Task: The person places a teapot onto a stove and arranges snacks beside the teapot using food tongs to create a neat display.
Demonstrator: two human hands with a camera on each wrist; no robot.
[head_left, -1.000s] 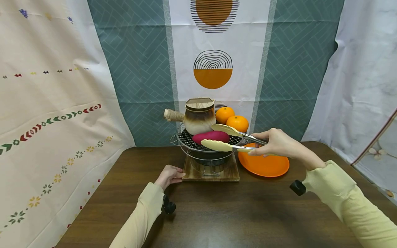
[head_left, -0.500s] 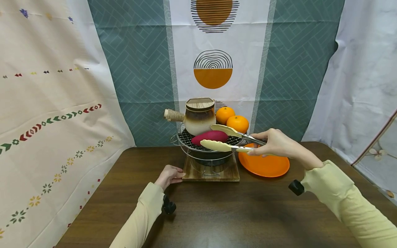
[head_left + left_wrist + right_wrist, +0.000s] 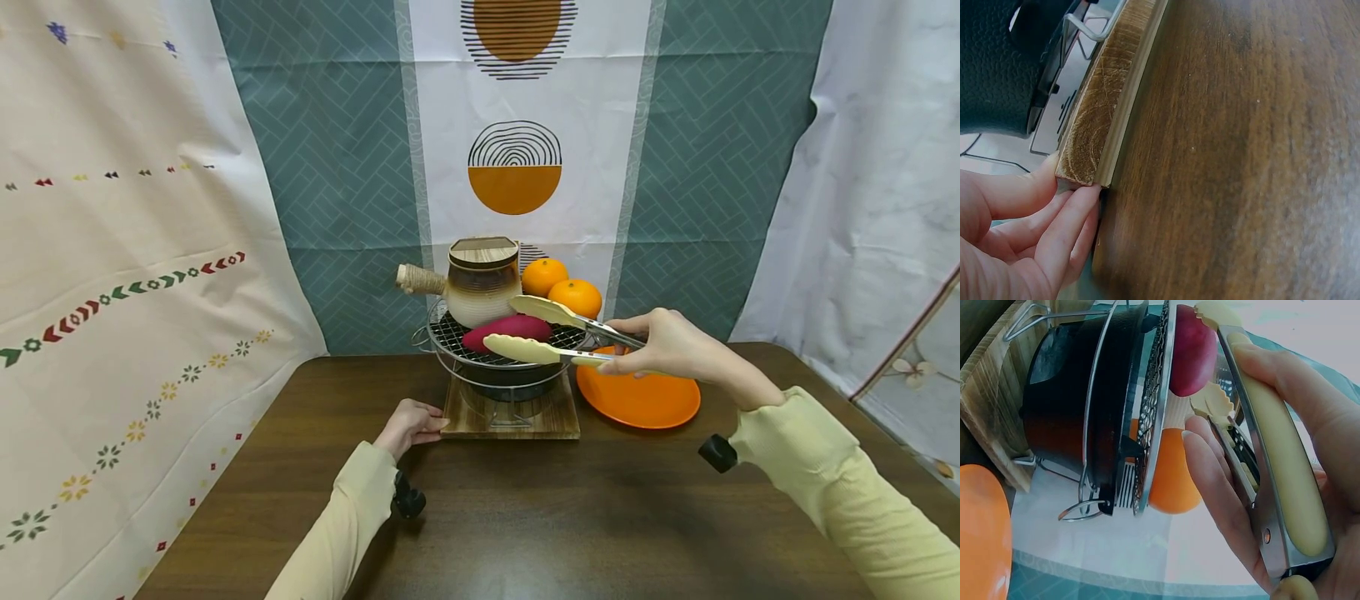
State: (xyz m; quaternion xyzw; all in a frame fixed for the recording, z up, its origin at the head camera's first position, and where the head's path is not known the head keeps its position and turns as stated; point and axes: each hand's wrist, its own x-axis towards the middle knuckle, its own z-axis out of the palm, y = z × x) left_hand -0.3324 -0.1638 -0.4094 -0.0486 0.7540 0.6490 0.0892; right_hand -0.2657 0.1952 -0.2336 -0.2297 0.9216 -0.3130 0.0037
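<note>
My left hand point(image 3: 408, 427) grips the near left corner of a square wooden board point(image 3: 558, 423), thumb against its top edge and fingers at its side, as the left wrist view shows closely. In my right hand point(image 3: 663, 346) is a pair of tongs point(image 3: 1285, 450) with cream, scalloped tips and metal arms. Spread apart, the tips stand on either side of a magenta sweet potato point(image 3: 498, 333), which lies on the round wire mesh point(image 3: 447, 333) of a small black grill point(image 3: 1072, 394). The grill stands on the board.
Behind the sweet potato, a lidded clay pot point(image 3: 480, 292) with a rope-wrapped handle sits on the mesh. Two oranges point(image 3: 575, 298) lie right of it. An orange plate point(image 3: 637, 404) rests on the brown table point(image 3: 525, 517); patterned cloths point(image 3: 352, 167) hang behind and at the sides.
The sweet potato has shifted slightly left and settled on the mesh. The tongs have moved slightly left and up, off its sides. My left hand has stayed on the board.
</note>
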